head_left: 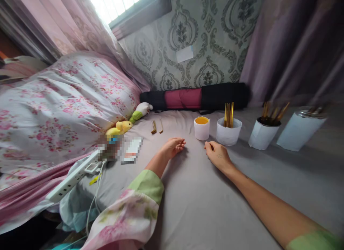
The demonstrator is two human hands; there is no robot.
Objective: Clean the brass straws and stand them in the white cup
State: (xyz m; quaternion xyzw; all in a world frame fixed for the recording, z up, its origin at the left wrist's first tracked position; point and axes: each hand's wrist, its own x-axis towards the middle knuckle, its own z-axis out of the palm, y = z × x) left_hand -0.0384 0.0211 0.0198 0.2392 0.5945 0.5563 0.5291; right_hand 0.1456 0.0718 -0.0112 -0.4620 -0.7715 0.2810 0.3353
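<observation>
My left hand [173, 146] rests on the grey sheet [193, 203], fingers loosely curled, nothing visible in it. My right hand [217, 155] lies on the sheet a short way to the right, fingers curled under, apparently empty. Just beyond both hands stand a small white cup with yellow content [201, 128] and a white cup holding golden sticks [228, 131]. A few loose golden sticks [157, 127] lie on the sheet beyond my left hand.
Two more white containers with brown sticks [264, 134] [300, 130] stand at the right. A black and red roll [196, 97] lies along the wall. Plush toys [119, 128], a power strip [76, 176] and a flowered quilt [59, 106] are at the left.
</observation>
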